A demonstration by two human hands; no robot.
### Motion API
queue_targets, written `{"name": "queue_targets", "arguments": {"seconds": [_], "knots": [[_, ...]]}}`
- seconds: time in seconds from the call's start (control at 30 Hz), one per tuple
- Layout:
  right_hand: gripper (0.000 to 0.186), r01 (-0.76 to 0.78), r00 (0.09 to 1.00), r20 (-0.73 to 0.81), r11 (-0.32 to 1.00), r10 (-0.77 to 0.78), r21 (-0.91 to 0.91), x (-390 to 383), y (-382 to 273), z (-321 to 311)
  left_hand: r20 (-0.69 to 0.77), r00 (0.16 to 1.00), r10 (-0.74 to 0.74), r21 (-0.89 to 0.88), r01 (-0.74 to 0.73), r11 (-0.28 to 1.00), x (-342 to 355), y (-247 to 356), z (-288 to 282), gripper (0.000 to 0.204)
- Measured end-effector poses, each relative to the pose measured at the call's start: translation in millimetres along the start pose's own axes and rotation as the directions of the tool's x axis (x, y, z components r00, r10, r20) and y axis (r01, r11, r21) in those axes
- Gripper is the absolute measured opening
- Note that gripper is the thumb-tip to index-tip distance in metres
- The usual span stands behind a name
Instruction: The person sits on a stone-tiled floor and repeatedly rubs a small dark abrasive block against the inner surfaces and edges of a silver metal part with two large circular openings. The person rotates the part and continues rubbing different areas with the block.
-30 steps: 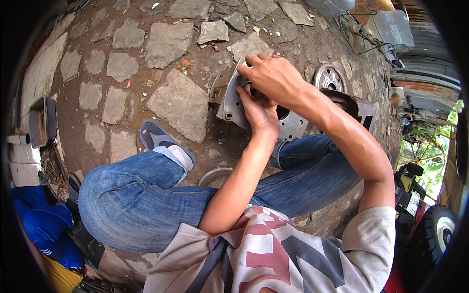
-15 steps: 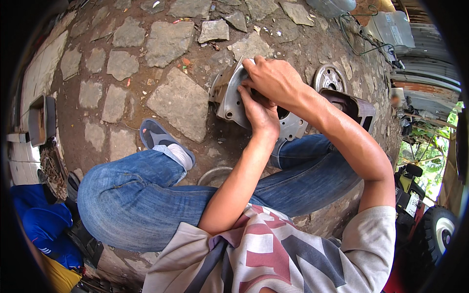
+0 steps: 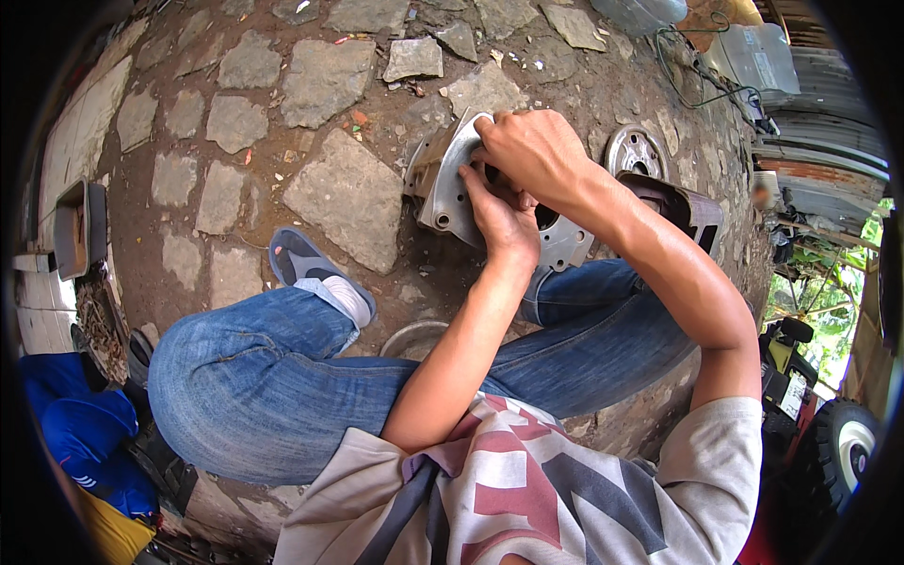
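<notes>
A grey cast-metal housing (image 3: 450,209) with bolt holes and a round opening stands on the ground in front of me, between my feet. My left hand (image 3: 508,224) is palm up against it, the thumb along its face and the other fingers curled, partly hidden under my right hand. Over the top edge, my right hand (image 3: 539,149) bends with its fingers closed together. Whatever lies between those fingertips is hidden. The housing's flat flange (image 3: 563,245) shows to the right of my left wrist.
Beyond my right forearm lie a round metal disc (image 3: 633,153) with holes and a dark curved cover (image 3: 673,202). My sandalled foot (image 3: 315,266) is left of the housing. Uneven paving stones (image 3: 348,198) surround it. At far left is a grey tray (image 3: 80,231); at right, a wheel (image 3: 843,452).
My right hand has shifted slightly to the right at the housing's top edge, its fingers curling in more. My left hand and the housing have hardly moved.
</notes>
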State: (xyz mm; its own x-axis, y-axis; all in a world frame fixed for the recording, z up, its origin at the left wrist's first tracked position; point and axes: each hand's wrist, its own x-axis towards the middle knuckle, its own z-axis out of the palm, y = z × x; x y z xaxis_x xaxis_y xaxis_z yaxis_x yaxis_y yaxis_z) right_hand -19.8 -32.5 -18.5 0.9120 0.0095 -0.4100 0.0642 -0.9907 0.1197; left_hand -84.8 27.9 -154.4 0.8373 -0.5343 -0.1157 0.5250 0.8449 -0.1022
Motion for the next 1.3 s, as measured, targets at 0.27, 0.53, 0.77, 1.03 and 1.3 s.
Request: {"name": "queue_targets", "arguments": {"seconds": [0.27, 0.53, 0.77, 1.03, 1.3], "knots": [[0.028, 0.214, 0.949, -0.219, 0.973, -0.228, -0.085, -4.2, 11.2, 23.8, -0.47, 0.881, 0.054, 0.215, 0.055, 0.975, -1.6, -5.0, 50.5, 0.051], [0.027, 0.295, 0.905, -0.277, 0.945, -0.324, -0.14, -4.8, 15.8, 20.6, -0.495, 0.868, 0.045, 0.185, 0.055, 0.981, 2.6, -3.6, 49.4, 0.053], [0.022, 0.288, 0.901, -0.297, 0.949, -0.315, -0.131, -5.0, 11.8, 20.4, -0.512, 0.857, 0.05, 0.158, 0.037, 0.987, 5.1, 0.3, 57.4, 0.057], [0.023, 0.137, 0.966, -0.229, 0.989, -0.123, 0.047, -4.0, 3.8, 20.6, -0.46, 0.887, 0.041, 0.149, 0.032, 0.988, 5.2, -2.0, 48.1, 0.059], [0.017, 0.008, 0.991, -0.135, 0.983, 0.016, 0.182, -3.1, 13.4, 17.4, -0.476, 0.875, 0.088, 0.257, 0.043, 0.965, -2.0, -10.8, 48.9, 0.056]]}}
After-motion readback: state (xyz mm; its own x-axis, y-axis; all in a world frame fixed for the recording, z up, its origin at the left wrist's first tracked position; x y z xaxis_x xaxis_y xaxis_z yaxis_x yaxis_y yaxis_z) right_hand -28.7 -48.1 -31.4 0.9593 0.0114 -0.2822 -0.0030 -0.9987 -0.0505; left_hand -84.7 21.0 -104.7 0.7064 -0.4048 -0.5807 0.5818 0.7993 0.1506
